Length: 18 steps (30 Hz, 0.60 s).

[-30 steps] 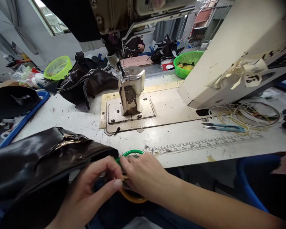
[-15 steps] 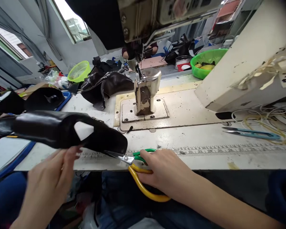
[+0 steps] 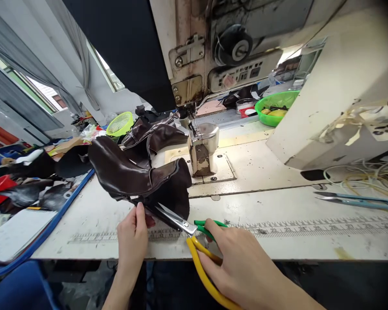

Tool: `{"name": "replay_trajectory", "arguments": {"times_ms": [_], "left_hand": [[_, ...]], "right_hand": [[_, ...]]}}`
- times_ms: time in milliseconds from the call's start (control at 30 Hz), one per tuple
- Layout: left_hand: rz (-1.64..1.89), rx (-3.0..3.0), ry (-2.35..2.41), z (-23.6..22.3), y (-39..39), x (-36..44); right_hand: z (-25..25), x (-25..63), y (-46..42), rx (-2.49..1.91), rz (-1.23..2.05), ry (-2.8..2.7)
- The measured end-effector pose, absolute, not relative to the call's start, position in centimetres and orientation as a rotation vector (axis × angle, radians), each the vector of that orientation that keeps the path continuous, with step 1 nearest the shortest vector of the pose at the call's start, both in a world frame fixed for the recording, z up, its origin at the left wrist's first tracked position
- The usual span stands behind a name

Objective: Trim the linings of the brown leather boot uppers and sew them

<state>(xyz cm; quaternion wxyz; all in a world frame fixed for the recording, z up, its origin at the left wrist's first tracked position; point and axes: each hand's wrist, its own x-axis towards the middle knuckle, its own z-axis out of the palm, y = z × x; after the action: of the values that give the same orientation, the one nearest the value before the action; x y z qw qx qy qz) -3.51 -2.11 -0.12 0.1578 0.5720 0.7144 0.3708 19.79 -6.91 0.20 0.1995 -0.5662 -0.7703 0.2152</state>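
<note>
Between thumb and fingers, my left hand (image 3: 133,232) pinches the lower edge of a dark brown leather boot upper (image 3: 126,172), its black lining facing me on the right. My right hand (image 3: 237,254) is closed round the handles of scissors (image 3: 189,228), one green and one yellow. The scissors' blades are parted and point left at the upper's lower edge, close by my left fingers. Whether the blades touch the leather I cannot tell. Behind the upper stands the sewing machine's post (image 3: 202,150), under the needle area.
More brown leather uppers (image 3: 164,135) lie behind, beside a yellow-green basket (image 3: 119,124). Blue thread snips (image 3: 358,200) and loose cord (image 3: 368,176) lie at right. A green bowl (image 3: 261,114) stands at the back. A blue-edged tray with a paper pad (image 3: 19,232) is at left.
The upper has turned and now stands more upright, its brown outside showing. My left hand has moved right and grips its lower edge. The view has tilted upward; the scissors stay in my right hand.
</note>
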Motion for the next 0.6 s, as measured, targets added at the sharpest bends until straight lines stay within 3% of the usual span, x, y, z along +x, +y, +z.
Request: {"name": "replay_trajectory", "arguments": {"times_ms": [600], "left_hand": [[1.315,1.544,1.872,-0.7,-4.3,-1.2]], "right_hand": [[-4.1,18.7,-9.2,-1.389,0.302,-2.281]]}}
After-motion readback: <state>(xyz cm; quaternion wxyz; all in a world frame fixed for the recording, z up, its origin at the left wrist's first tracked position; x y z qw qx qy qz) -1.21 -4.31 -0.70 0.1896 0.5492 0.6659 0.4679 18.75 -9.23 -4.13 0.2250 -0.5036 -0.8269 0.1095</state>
